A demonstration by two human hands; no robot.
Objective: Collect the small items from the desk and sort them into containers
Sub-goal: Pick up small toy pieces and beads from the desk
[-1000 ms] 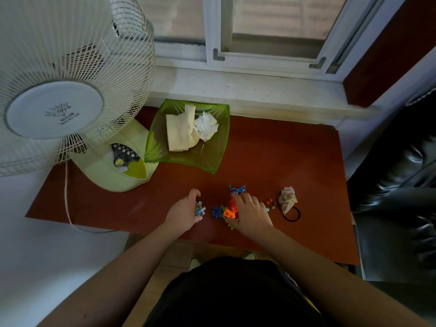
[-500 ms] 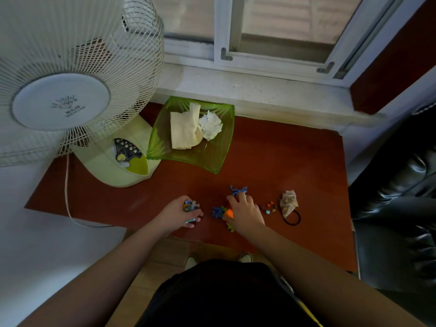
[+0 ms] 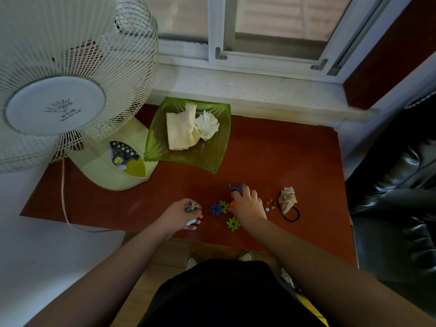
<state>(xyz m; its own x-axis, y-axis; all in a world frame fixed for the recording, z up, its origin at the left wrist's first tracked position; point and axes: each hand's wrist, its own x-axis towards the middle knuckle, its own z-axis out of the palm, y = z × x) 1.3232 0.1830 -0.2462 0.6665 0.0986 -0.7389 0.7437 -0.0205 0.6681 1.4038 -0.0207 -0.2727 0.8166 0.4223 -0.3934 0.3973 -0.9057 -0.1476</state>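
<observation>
Small coloured toy pieces lie near the front of the red-brown desk (image 3: 271, 156). My left hand (image 3: 181, 215) is cupped, palm up, around a small pile of collected pieces (image 3: 191, 206). My right hand (image 3: 249, 205) rests on the desk, its fingers closed on an orange piece (image 3: 232, 204). A blue piece (image 3: 215, 208) and a green one (image 3: 223, 205) lie joined just left of it. Another green piece (image 3: 233, 223) lies nearer the front edge. A blue figure (image 3: 236, 187) lies beyond my right fingers. Tiny beads (image 3: 270, 205) sit to the right.
A green glass dish (image 3: 212, 159) holding folded cloth and crumpled tissue stands at the back. A white table fan (image 3: 70, 102) fills the left, its cord hanging over the edge. A small bag (image 3: 287, 199) and black hair tie (image 3: 292, 214) lie right. A black chair (image 3: 396, 197) stands beside the desk.
My left hand has drawn back left from the pile and turned palm up with the gathered pieces. My right hand stays on the pile. A green piece now shows near the front edge.
</observation>
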